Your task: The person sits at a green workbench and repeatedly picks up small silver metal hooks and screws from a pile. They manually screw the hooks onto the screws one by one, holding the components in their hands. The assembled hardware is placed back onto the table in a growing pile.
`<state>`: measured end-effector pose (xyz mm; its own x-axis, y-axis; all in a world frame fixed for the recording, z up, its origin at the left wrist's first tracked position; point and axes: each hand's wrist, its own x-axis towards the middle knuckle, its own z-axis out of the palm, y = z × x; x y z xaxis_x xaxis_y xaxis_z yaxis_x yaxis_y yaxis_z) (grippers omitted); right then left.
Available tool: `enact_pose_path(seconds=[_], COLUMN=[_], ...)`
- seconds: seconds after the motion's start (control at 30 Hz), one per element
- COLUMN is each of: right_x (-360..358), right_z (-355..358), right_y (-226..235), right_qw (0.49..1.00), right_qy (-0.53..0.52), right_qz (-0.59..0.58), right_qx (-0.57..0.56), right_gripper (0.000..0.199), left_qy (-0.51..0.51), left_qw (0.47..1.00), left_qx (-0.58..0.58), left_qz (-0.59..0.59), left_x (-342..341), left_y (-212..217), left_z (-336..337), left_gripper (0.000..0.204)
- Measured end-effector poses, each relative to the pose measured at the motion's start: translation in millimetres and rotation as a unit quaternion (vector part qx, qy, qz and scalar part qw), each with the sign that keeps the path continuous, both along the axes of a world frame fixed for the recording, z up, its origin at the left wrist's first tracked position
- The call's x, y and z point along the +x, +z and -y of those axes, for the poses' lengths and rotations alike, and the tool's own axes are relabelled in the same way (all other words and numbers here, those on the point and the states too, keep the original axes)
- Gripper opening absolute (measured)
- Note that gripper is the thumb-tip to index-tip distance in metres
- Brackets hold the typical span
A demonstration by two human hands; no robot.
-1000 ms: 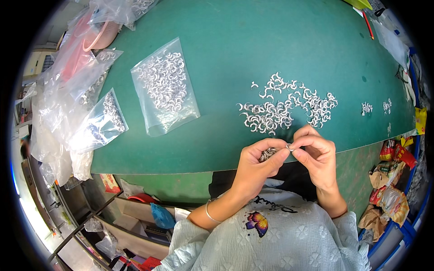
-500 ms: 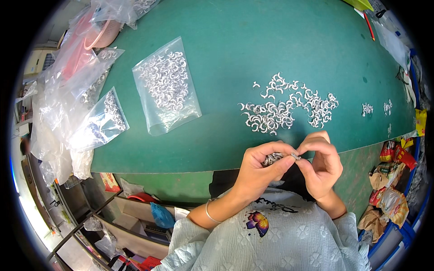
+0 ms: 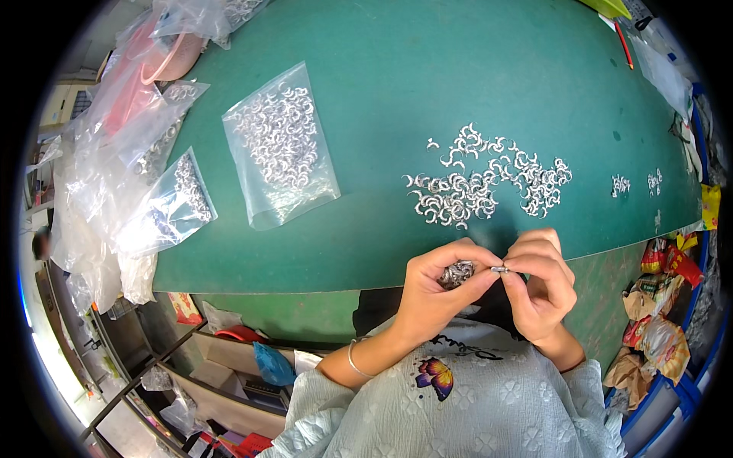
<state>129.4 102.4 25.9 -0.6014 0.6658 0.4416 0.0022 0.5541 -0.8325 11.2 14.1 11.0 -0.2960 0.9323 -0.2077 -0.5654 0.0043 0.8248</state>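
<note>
My left hand [image 3: 433,296] is curled around a cluster of small silver curved metal pieces [image 3: 457,274]. Its thumb and forefinger meet my right hand [image 3: 544,288] at one small silver metal piece [image 3: 499,269], which both hands pinch between their fingertips. The exact shape of that piece is too small to make out. Beyond my hands, on the green table [image 3: 366,91], lies a loose pile of crescent-shaped silver pieces [image 3: 456,197]. Two smaller groups sit farther right, one of them a little heap of silver bits [image 3: 620,185].
A clear plastic bag of crescent pieces [image 3: 279,145] lies left of the pile. Farther left are a smaller clear bag [image 3: 179,202], crumpled plastic sheeting [image 3: 84,191] and a pink basket [image 3: 177,59]. A red pencil-like stick [image 3: 624,46] lies far right. Snack packets [image 3: 663,343] stand beyond the table's right.
My right hand has dipped slightly, its fingers now reaching more toward the pinched piece. My left hand has shifted a little left, showing more of the cluster. The table's items have stayed put.
</note>
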Motion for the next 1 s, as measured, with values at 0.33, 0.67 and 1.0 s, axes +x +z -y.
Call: enact_pose_path(seconds=[0.33, 0.67, 1.0], right_x=[27.4, 217.5, 54.9], right_z=[-39.7, -192.7, -72.0], right_y=[-18.4, -59.0, -1.2], right_qw=[0.975, 0.786, 0.965], right_qy=[-0.19, -0.565, -0.187], right_qz=[0.067, 0.217, 0.174], right_qx=[0.093, 0.124, 0.062], right_gripper=[0.012, 0.015, 0.014], left_qy=[0.057, 0.041, 0.027], left_qw=[0.988, 0.99, 0.985], left_qx=[-0.13, -0.111, -0.126], left_qz=[0.066, 0.071, 0.114], left_x=[1.9, 7.8, 3.2], left_y=[0.1, 0.4, -4.5], left_z=[0.6, -2.0, 5.0], left_gripper=[0.016, 0.012, 0.012])
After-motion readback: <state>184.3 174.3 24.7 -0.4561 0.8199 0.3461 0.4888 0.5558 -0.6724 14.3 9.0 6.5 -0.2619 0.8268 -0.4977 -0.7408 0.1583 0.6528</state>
